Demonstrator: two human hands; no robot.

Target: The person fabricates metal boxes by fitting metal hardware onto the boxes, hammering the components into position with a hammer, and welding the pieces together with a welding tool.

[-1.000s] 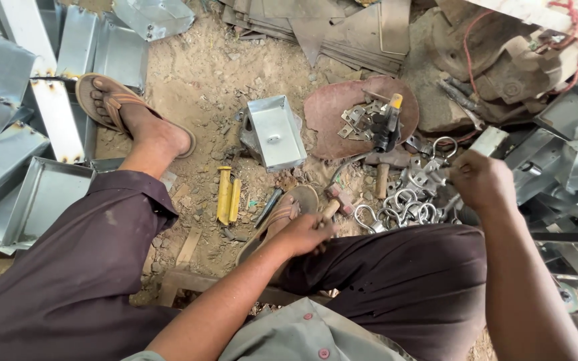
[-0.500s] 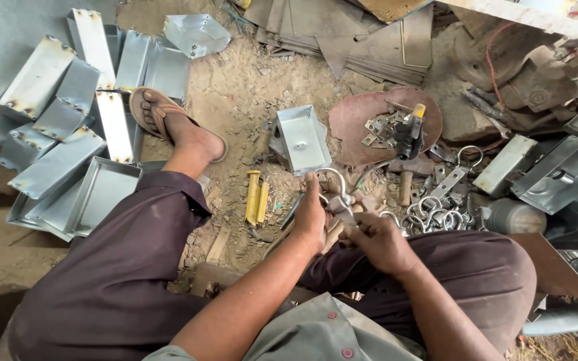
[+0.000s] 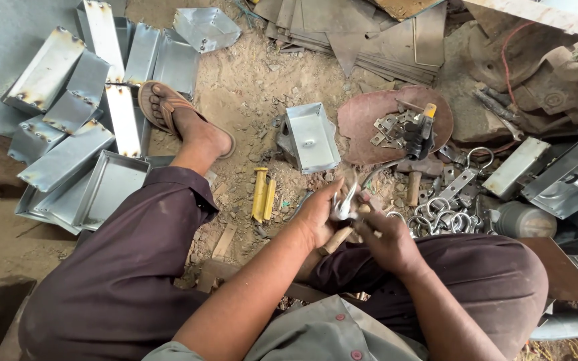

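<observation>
Grey metal trays (image 3: 68, 160) are stacked at the left on the sandy ground (image 3: 249, 87). A small open metal box (image 3: 312, 137) is set near the middle, with two yellow pegs (image 3: 262, 194) laid just beside it. A rusty round plate (image 3: 382, 113) is loaded with small brackets and what may be a screwdriver. Metal rings (image 3: 439, 217) are heaped at the right, near folded sheet pieces (image 3: 382, 40).

Soft daylight is falling on the sandy dirt floor (image 3: 249, 87), where grey metal trays (image 3: 81, 134) are lying in a heap and flat metal sheets (image 3: 382, 40) are resting nearby.
</observation>
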